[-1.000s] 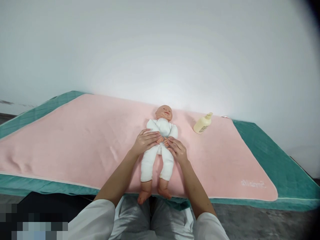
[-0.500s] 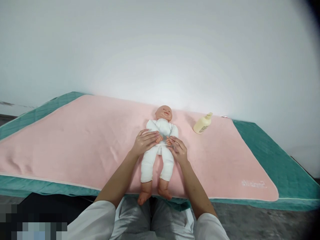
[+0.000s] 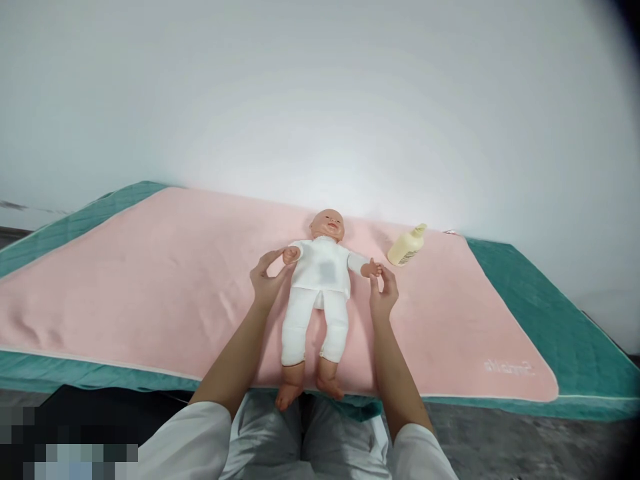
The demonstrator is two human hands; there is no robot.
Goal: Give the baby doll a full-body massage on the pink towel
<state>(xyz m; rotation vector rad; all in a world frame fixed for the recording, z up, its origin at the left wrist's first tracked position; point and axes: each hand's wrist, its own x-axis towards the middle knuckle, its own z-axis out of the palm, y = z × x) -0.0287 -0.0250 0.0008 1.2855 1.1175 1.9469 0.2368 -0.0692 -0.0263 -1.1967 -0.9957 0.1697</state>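
Observation:
A baby doll (image 3: 320,270) with a white cloth body lies on its back, its feet toward me at the near edge. A grey square patch shows on its chest. My left hand (image 3: 267,275) pinches the doll's hand on the left side between thumb and fingers. On the other side, my right hand (image 3: 385,290) is closed round the fingers of the doll's other hand. Both doll arms are spread outward from the body. A pale yellow pump bottle (image 3: 407,247) stands beyond my right hand, apart from it.
Beneath the doll is a pink mat (image 3: 200,267) with white edging, laid over a green padded bed cover (image 3: 530,287). A pale wall (image 3: 320,100) rises behind the bed. A dark object (image 3: 110,417) sits below the near edge at the left.
The doll's arms have swung from its belly out to both sides. My hands have moved apart with them, and the grey chest patch is now uncovered.

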